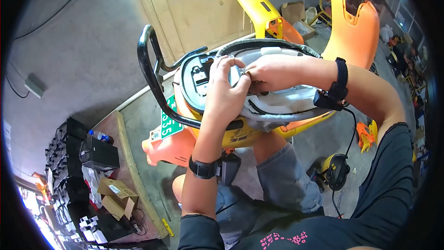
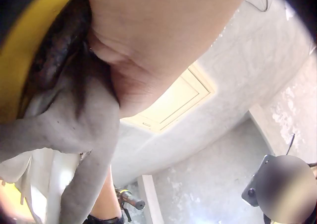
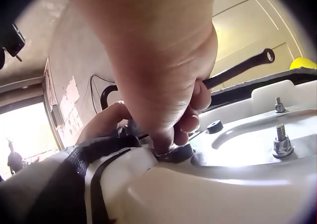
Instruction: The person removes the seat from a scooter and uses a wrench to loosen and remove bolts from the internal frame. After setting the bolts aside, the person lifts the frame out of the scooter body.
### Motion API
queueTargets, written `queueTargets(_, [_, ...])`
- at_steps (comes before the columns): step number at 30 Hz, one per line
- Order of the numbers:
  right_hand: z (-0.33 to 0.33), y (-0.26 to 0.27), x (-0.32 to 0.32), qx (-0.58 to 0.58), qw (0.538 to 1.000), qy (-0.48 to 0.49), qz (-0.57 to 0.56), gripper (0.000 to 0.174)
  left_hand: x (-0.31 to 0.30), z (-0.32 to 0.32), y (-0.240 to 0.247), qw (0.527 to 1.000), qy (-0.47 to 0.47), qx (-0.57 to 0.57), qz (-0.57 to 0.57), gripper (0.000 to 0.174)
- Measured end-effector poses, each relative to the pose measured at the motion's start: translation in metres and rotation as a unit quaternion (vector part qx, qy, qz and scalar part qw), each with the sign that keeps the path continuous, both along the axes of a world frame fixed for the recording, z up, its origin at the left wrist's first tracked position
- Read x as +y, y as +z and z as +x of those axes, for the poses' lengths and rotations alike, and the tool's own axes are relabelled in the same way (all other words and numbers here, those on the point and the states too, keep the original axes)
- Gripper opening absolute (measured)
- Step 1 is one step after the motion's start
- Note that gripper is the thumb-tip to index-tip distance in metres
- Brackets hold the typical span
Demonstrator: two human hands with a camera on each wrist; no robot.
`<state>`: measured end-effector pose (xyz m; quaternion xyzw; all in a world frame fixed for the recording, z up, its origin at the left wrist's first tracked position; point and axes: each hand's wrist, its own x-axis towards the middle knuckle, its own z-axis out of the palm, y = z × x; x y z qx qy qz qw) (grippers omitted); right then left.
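An upturned scooter seat [image 1: 282, 99] shows its pale underside on the orange and yellow scooter [image 1: 231, 136]. In the right wrist view my right hand [image 3: 163, 85] grips a dark ring-ended wrench [image 3: 240, 70], its fingertips low over a black part of the underside. Threaded studs with nuts [image 3: 282, 147] stand up nearby. My left hand [image 1: 224, 92] holds the seat's near end with bent fingers, its thumb close to the right hand's fingertips. The left wrist view shows the grey seat cover [image 2: 89, 110] below that hand; its fingertips are hidden there.
A black grab rail [image 1: 145, 60] rises at the scooter's left, above a green number plate [image 1: 172, 120]. Yellow [image 1: 259, 7] and orange body panels [image 1: 354, 32] stand behind. A cardboard box [image 1: 115, 196] and a black case [image 1: 99, 153] are at left.
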<state>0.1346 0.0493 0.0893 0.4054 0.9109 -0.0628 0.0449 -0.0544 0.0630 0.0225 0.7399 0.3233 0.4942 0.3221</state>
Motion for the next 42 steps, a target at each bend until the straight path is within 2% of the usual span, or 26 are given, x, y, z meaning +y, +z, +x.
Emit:
queueTargets(2, [0.001, -0.002, 0.0, 0.001, 1.0, 0.001, -0.001, 0.019, 0.0, -0.001, 0.0, 1.0, 0.006, -0.003, 0.006, 0.029])
queueTargets(4, [0.001, -0.003, 0.001, 0.027, 0.999, 0.03, -0.008, 0.018, 0.002, -0.002, 0.003, 0.998, -0.032, -0.016, -0.054, 0.03])
queueTargets(8, [0.0, 0.003, 0.003, 0.043, 0.997, 0.051, -0.039, 0.019, 0.009, 0.001, -0.006, 0.997, -0.04, -0.031, -0.052, 0.035])
queueTargets(17, [-0.016, 0.018, -0.003, -0.103, 0.994, 0.033, 0.016, 0.016, 0.014, 0.004, -0.014, 0.995, -0.048, -0.045, -0.076, 0.039])
queueTargets(20, [-0.006, 0.006, 0.002, -0.056, 0.993, 0.089, 0.045, 0.016, 0.015, 0.003, -0.015, 0.996, -0.048, -0.04, -0.067, 0.038])
queueTargets(22, [-0.003, -0.001, 0.005, 0.044, 0.978, 0.181, 0.094, 0.017, 0.018, 0.006, -0.02, 0.995, -0.053, -0.042, -0.068, 0.038])
queueTargets(23, [0.001, -0.002, 0.008, 0.031, 0.977, 0.187, 0.094, 0.017, 0.02, 0.009, -0.024, 0.997, -0.035, -0.053, -0.044, 0.033])
queueTargets(28, [-0.007, 0.01, -0.002, -0.043, 0.993, 0.095, 0.053, 0.015, 0.019, 0.008, -0.021, 0.998, -0.018, -0.056, -0.014, 0.029])
queueTargets(30, [-0.011, 0.013, -0.004, -0.056, 0.994, 0.077, 0.046, 0.014, 0.017, 0.004, -0.016, 0.996, -0.046, -0.028, -0.066, 0.039])
queueTargets(32, [-0.013, 0.015, -0.006, -0.088, 0.995, 0.043, 0.031, 0.016, 0.015, 0.004, -0.014, 0.997, -0.043, -0.028, -0.062, 0.039])
queueTargets(33, [-0.01, 0.011, -0.003, -0.087, 0.995, 0.043, 0.032, 0.016, 0.014, 0.003, -0.013, 0.997, -0.039, -0.028, -0.059, 0.039])
queueTargets(35, [-0.002, 0.0, 0.003, 0.027, 0.985, 0.155, 0.078, 0.019, 0.016, 0.004, -0.016, 0.997, -0.046, -0.033, -0.058, 0.038])
queueTargets(36, [0.0, -0.001, 0.003, 0.027, 0.984, 0.156, 0.076, 0.019, 0.016, 0.004, -0.016, 0.996, -0.053, -0.039, -0.058, 0.038])
queueTargets(40, [0.0, 0.0, -0.003, 0.034, 0.994, 0.083, 0.064, 0.021, 0.014, 0.003, -0.013, 0.996, -0.056, -0.038, -0.065, 0.037])
queueTargets(42, [-0.005, 0.007, -0.003, -0.03, 0.997, 0.055, 0.049, 0.018, 0.013, 0.004, -0.013, 0.997, -0.041, -0.037, -0.06, 0.036])
